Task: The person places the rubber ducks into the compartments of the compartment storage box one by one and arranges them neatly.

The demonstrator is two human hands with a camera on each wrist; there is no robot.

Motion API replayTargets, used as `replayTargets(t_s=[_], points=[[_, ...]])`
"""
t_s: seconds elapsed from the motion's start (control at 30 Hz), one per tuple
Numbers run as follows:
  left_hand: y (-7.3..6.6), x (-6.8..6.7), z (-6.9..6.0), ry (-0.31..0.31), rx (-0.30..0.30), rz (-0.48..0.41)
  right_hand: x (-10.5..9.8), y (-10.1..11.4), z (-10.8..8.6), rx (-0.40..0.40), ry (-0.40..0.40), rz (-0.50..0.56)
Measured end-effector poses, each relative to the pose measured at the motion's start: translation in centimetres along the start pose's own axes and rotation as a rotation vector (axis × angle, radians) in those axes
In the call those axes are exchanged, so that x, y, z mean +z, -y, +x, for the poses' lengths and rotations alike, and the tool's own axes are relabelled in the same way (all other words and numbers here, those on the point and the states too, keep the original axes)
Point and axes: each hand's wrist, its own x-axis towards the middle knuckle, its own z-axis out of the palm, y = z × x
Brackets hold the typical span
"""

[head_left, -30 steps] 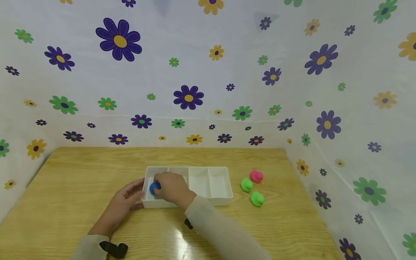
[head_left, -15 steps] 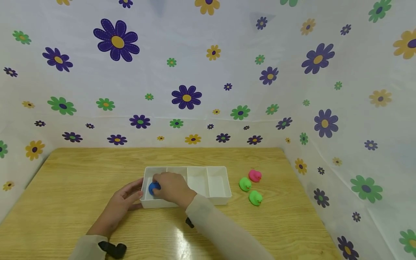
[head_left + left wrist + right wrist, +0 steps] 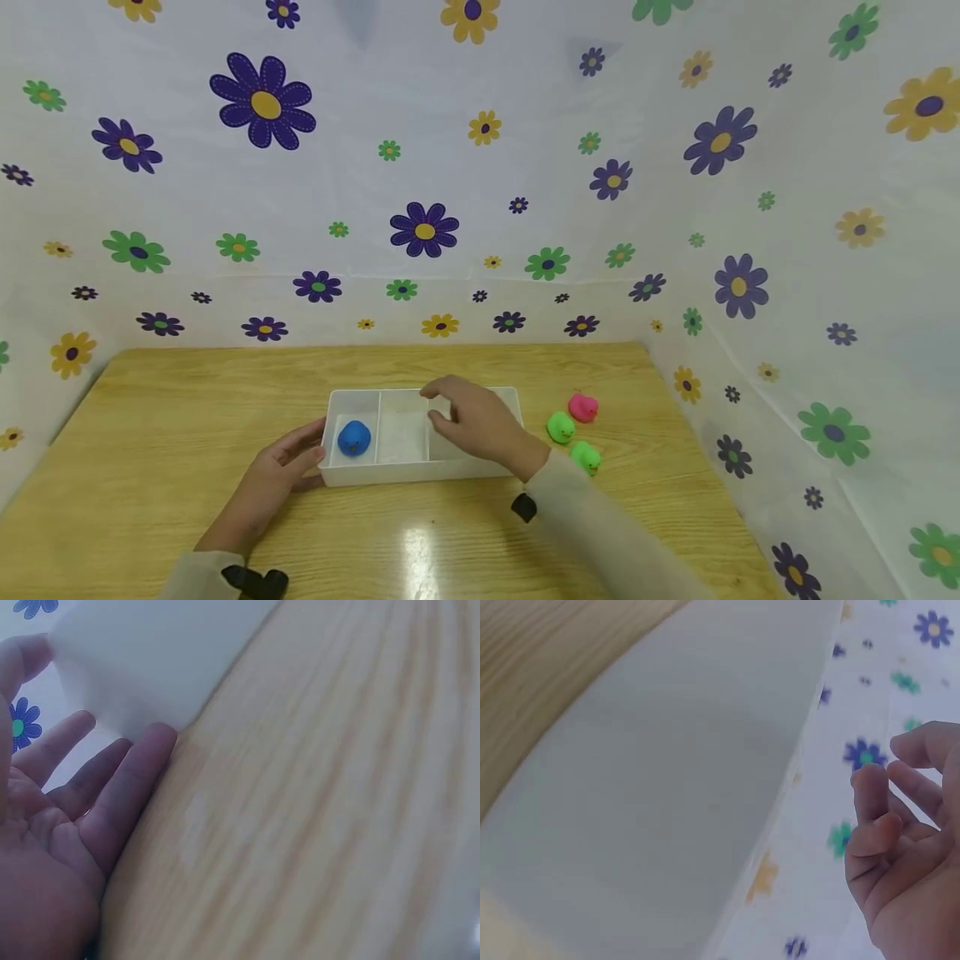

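Observation:
A white divided tray [image 3: 402, 473] lies on the table, its compartments in a row. In its leftmost compartment sits a blue rubber duck [image 3: 354, 438]. My left hand [image 3: 279, 475] touches the tray's left end; in the left wrist view its fingers [image 3: 124, 799] reach to the tray's end wall, extended rather than wrapped round it. Above the tray's right half hovers my right hand [image 3: 480, 421], holding nothing, fingers loosely bent and thumb apart. It covers part of the right compartments. The right wrist view shows the same empty right hand [image 3: 911, 847] beyond the tray's side wall.
To the right of the tray stand a pink rubber duck [image 3: 583, 407] and two green ducks, one nearer the tray [image 3: 560, 427] and one partly behind my right sleeve [image 3: 586, 457]. A flowered cloth [image 3: 360, 167] hangs behind the wooden table [image 3: 225, 383] and along its sides.
My right hand has let go of the blue duck, leaving it in the leftmost compartment, and has moved right over the tray. The left hand stays at the tray's left end.

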Motion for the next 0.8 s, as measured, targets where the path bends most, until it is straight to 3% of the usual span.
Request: replayTargets(t_s=[0.17,0.33,0.43,0.67,0.8], points=[[-0.2,0.0,-0.2,-0.014,0.003,0.009,-3.5,-5.0,-3.5,0.122,-0.033,-0.025],[0.0,0.2,-0.1,-0.01,0.029,-0.003,-6.4,-10.3,-7.5,0.249,0.023,-0.092],[0.1,0.1,0.0,-0.009,0.036,-0.008,-7.4,-12.6,-9.3,0.262,0.061,-0.09],[0.0,0.0,-0.1,-0.016,0.023,-0.004,-6.5,-15.6,-11.4,0.3,0.154,0.024],[-0.1,0.0,0.0,-0.022,0.005,-0.007,-5.6,-16.0,-11.7,0.324,0.148,0.03]])
